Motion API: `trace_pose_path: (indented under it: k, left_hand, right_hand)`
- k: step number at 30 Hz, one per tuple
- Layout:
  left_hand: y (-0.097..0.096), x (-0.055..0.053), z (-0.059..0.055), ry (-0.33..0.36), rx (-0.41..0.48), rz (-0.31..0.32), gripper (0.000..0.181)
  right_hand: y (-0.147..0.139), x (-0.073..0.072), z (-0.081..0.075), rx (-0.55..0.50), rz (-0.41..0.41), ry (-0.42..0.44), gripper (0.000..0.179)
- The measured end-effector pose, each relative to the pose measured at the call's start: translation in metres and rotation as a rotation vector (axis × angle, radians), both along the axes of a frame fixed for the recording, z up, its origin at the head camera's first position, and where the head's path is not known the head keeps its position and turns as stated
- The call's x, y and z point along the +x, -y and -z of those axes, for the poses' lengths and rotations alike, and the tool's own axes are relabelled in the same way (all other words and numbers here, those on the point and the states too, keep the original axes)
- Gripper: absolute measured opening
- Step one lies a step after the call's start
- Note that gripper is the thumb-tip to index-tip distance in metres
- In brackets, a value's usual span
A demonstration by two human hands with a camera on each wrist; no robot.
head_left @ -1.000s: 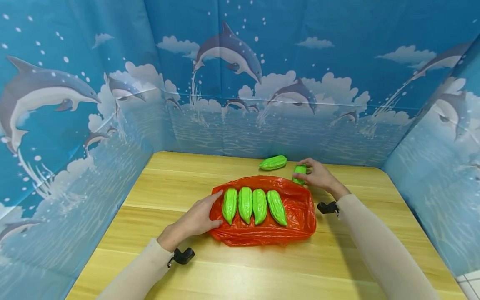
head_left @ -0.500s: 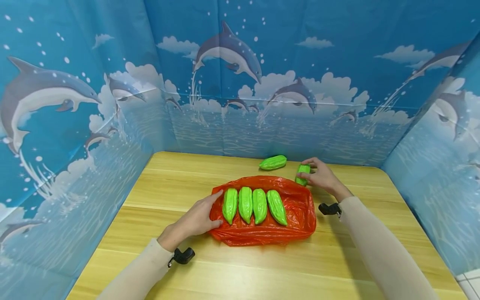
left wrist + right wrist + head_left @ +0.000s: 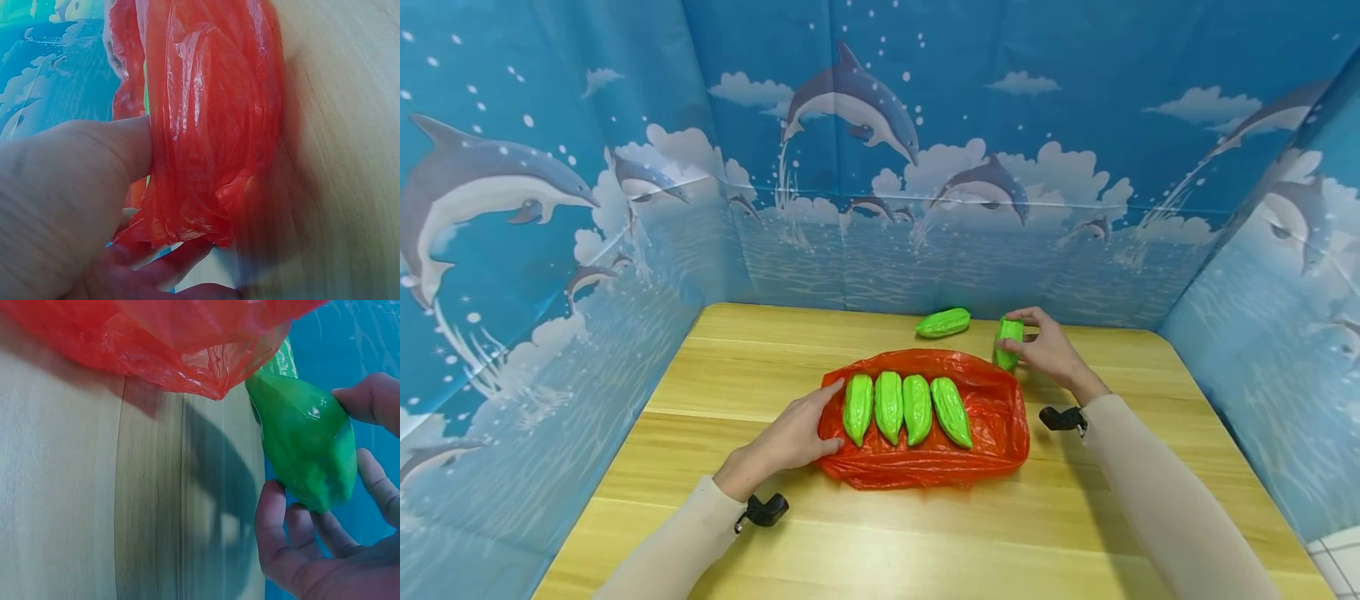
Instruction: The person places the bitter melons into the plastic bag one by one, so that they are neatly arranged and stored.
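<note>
In the head view my right hand (image 3: pixel 1050 352) holds a bright green bitter melon (image 3: pixel 1010 340) at the back right of the red plastic bag (image 3: pixel 996 425). The right wrist view shows the thumb on one side of this melon (image 3: pixel 306 440) and the fingertips round its blunt end. My left hand (image 3: pixel 793 433) grips the bag's left rim. Seen from the left wrist, its thumb lies inside the bag (image 3: pixel 206 112) and its fingers come from beneath. Several more melons (image 3: pixel 889 407) lie side by side inside the opened bag, pointed ends toward me.
One more bitter melon (image 3: pixel 943 322) lies sideways on the table behind the bag. The wooden table (image 3: pixel 880 546) ends at a dolphin-printed curtain (image 3: pixel 880 258), which stands along the back and both sides. A black wrist camera (image 3: pixel 1062 418) sticks out from the right wrist.
My right hand has moved slightly right and back with the melon, which now shows more and sits a little farther from the bag. The left hand keeps its place at the bag's rim.
</note>
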State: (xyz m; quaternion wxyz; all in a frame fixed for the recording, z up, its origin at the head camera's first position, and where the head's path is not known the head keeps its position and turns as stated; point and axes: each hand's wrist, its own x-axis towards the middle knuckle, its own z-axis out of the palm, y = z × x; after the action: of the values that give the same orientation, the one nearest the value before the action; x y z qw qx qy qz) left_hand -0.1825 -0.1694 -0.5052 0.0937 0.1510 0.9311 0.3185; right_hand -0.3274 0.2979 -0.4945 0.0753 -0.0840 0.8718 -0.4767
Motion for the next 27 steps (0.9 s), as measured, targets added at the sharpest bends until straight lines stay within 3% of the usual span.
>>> trace_pose_path:
  k: [27]
  left_hand:
    - [0.000,0.001,-0.002,0.001,0.014,0.005,0.100]
  right_hand:
    - [0.005,0.011,-0.028,-0.014,0.045,-0.130,0.071]
